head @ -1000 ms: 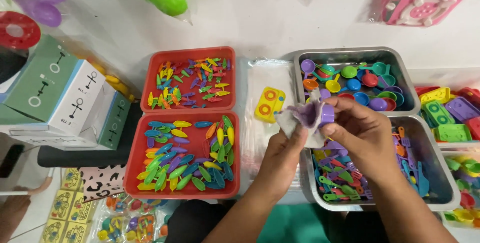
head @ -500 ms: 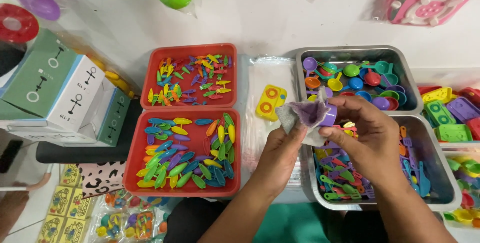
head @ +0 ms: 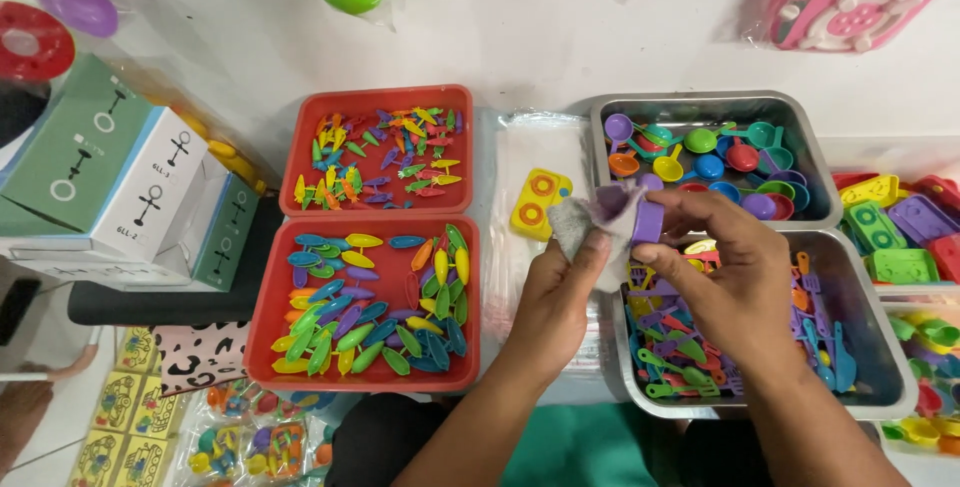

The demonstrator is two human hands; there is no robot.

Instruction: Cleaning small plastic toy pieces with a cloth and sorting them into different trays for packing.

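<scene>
While the left hand (head: 562, 287) is gripping a small clear bag (head: 588, 222) at centre frame, the right hand (head: 720, 267) is pinching a purple toy cup (head: 648, 220) at its mouth. By my judgement, the cup is only partly going in, with the yellow stove piece (head: 540, 203) lying unpacked on the bench (head: 520, 37) just left, beside red trays (head: 370, 302) and metal trays (head: 600, 137) of pieces.

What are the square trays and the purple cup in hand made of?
Upper grey tray: metal by the look, dull reflective walls, rolled rim. Red tray: plastic, probably, flat matte colour. Purple cup in the right hand: likely moulded plastic, smooth, uniform colour.
</scene>
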